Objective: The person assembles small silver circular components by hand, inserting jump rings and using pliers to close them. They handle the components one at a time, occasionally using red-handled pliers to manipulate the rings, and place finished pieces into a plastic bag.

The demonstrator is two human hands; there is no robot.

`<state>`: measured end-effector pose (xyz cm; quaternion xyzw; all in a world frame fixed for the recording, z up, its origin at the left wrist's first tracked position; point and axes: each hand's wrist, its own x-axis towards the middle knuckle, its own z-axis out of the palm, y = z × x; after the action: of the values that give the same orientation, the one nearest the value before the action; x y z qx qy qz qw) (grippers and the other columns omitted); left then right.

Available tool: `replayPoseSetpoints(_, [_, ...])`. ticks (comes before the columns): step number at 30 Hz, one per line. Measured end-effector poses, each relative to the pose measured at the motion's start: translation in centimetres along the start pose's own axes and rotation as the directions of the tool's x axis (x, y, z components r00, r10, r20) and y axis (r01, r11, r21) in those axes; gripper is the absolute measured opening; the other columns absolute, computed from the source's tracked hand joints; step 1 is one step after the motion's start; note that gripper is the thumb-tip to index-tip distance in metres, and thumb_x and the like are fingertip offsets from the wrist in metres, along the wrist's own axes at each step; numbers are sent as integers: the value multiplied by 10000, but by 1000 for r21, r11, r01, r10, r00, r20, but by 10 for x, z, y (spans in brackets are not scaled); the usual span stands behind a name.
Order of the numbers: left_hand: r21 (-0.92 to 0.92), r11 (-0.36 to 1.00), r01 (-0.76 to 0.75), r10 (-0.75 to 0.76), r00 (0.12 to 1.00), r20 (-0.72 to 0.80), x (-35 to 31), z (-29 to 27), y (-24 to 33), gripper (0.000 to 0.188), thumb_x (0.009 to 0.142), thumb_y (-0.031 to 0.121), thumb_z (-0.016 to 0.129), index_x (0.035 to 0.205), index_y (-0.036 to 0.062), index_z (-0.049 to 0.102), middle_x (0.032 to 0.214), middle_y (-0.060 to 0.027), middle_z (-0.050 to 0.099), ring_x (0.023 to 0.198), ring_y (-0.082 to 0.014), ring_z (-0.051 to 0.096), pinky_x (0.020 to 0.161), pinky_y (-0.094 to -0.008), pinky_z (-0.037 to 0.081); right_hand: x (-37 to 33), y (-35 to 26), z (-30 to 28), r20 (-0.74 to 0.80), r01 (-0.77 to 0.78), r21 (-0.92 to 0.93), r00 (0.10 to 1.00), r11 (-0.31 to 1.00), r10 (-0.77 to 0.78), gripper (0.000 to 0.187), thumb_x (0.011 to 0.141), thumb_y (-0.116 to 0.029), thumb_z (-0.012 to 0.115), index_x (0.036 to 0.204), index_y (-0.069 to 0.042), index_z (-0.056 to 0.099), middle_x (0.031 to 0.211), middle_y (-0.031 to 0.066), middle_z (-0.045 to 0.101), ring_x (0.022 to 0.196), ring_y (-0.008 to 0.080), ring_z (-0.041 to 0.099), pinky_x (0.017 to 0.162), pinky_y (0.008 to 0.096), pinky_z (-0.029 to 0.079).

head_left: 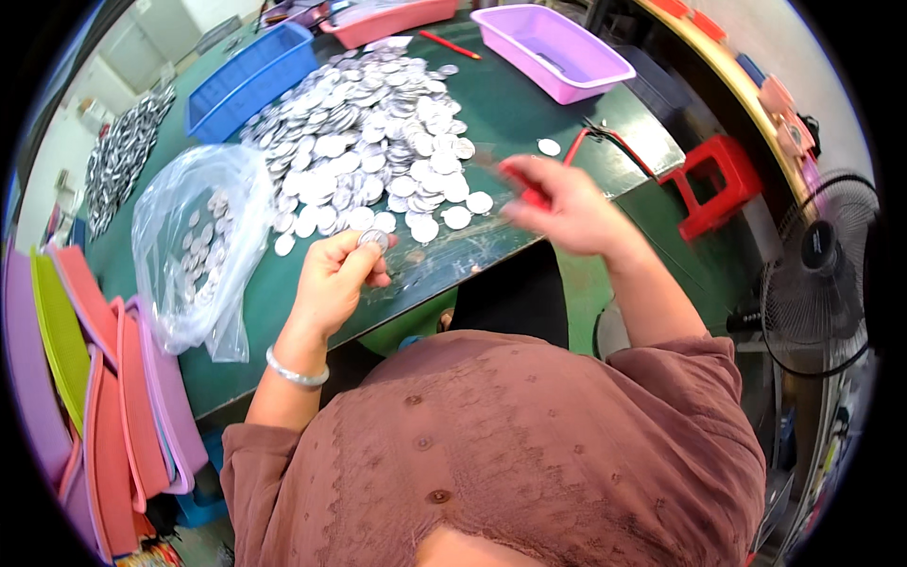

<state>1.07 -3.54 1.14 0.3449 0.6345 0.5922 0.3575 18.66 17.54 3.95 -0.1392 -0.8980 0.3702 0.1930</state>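
My left hand (340, 269) is closed, pinching a round silver disc (374, 238) between thumb and fingers at the table's near edge. To its right, my right hand (572, 206) is raised and smeared by motion. Its fingers are curled round a red-handled tool (525, 181), whose working end is too blurred to make out. Beyond both hands spreads a large heap of similar silver discs (368, 132). One loose disc (549, 147) lies apart, close to the right hand. Red-handled pliers (605, 137) rest behind that hand.
A clear plastic bag (156, 222) with discs inside stands left of the heap. Around the green table (453, 260) are a blue bin (213, 102), a purple basin (567, 90), a red pen (451, 44), a red stool (723, 180), a fan (820, 250) and stacked trays (109, 416).
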Motion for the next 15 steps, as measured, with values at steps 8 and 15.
replayPoseSetpoints(8, [-126,977,175,-168,984,62,17,14,5,184,834,104,467,914,0,597,684,-27,586,583,-110,571,520,-209,432,-20,148,-128,-607,-675,-237,664,699,436,571,689,-395,635,1030,54,544,921,212,600,847,304,590,743,355,455])
replayPoseSetpoints(15, [-228,944,240,-224,970,96,36,28,10,108,822,99,469,872,36,540,713,-48,581,569,-119,569,497,-208,441,2,189,-135,-643,-779,-436,620,450,450,642,683,-514,582,1064,2,552,1005,196,577,939,309,555,815,421,424])
